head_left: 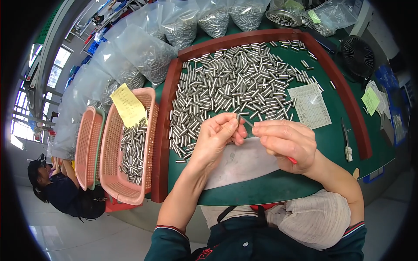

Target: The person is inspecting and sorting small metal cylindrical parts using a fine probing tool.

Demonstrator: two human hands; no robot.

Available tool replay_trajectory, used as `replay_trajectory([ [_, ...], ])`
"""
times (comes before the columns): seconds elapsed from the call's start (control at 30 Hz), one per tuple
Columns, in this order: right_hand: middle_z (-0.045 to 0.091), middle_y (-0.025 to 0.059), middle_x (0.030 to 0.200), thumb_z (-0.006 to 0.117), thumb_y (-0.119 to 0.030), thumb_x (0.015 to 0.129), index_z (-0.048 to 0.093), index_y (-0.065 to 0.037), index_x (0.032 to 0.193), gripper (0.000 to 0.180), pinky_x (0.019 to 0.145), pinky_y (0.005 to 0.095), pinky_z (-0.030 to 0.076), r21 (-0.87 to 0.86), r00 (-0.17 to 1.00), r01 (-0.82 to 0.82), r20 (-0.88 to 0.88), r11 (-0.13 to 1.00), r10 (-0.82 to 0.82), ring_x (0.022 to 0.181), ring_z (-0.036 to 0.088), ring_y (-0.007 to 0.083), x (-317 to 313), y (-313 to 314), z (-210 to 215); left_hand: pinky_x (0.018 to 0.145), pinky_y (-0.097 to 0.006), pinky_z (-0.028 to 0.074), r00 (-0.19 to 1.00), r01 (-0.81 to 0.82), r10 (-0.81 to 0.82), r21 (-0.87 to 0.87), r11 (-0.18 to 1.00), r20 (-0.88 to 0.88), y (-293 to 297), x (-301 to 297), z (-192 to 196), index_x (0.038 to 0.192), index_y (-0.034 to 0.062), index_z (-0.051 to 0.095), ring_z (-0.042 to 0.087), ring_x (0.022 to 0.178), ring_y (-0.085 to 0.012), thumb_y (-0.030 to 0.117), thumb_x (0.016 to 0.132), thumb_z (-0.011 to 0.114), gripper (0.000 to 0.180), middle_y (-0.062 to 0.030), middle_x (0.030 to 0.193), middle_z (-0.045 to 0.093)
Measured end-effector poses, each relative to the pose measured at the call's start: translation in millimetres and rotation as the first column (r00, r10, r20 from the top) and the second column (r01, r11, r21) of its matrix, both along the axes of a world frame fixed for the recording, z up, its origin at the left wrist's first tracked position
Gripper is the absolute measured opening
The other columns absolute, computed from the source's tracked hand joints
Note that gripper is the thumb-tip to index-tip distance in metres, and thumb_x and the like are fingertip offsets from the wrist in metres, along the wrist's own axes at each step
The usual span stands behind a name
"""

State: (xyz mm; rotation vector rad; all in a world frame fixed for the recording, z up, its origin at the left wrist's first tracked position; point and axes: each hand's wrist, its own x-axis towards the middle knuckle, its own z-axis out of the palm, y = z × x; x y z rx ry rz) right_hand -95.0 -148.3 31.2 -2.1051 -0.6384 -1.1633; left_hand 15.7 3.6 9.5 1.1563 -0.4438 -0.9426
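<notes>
My left hand (217,135) is closed, its thumb and fingers pinching a small metal cylinder (238,117) near the middle of the table. My right hand (287,141) grips a slim tool with a red end (292,160). The thin shaft of this tool reaches left to the cylinder; whether the tip is inside it or only touching I cannot tell. Just beyond both hands lies a wide heap of loose metal cylinders (230,87) on the green table. Beneath the hands a pale cloth (241,161) is spread at the near edge.
A dark red wooden border (162,152) frames the heap. Left of it stand pink baskets (109,169), one holding cylinders and a yellow note (128,104). Filled plastic bags (178,26) line the back. A printed sheet (310,105), cutter-like tool (346,139) and fan (357,56) lie right. Someone sits far left.
</notes>
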Motion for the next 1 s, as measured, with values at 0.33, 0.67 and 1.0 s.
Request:
replay_trajectory([
  [0.33,0.060,0.0147,0.084,0.060,-0.007,0.063,0.057,0.000,0.073,0.012,0.058,0.0293,0.054,-0.304,0.986,-0.050,0.137,0.951,0.096,0.074,0.062,0.0264,-4.6,8.6,10.3,0.060,-0.022,0.044,0.963,-0.207,0.214,0.059,0.977,-0.166,-1.8,5.0,-6.8,0.091,0.0000,0.054,0.052,0.059,-0.0095,0.018,0.090,0.048,0.019,-0.0044,0.073,0.057],
  [0.67,0.061,0.0186,0.080,0.047,-0.002,0.087,0.048,0.005,0.091,0.009,0.062,0.0299,0.052,0.427,1.000,-0.022,0.024,0.904,0.013,0.072,0.063,0.0251,-5.5,-0.1,3.5,0.068,-0.024,0.049,0.957,-0.224,0.227,-0.037,0.974,0.181,-3.6,5.0,-2.2,0.095,0.0018,0.050,0.059,0.073,-0.0137,0.004,0.084,0.053,0.011,-0.0112,0.085,0.061],
  [1.0,0.062,0.0161,0.079,0.049,0.000,0.085,0.049,0.004,0.087,0.004,0.064,0.0290,0.051,0.452,0.999,0.038,-0.018,0.891,-0.033,0.072,0.063,0.0244,-0.7,-2.2,-6.9,0.066,-0.022,0.048,0.977,-0.146,0.143,0.009,0.989,0.160,-6.4,2.4,-4.4,0.094,-0.0007,0.052,0.058,0.071,-0.0112,0.003,0.083,0.054,0.011,-0.0090,0.083,0.060],
])
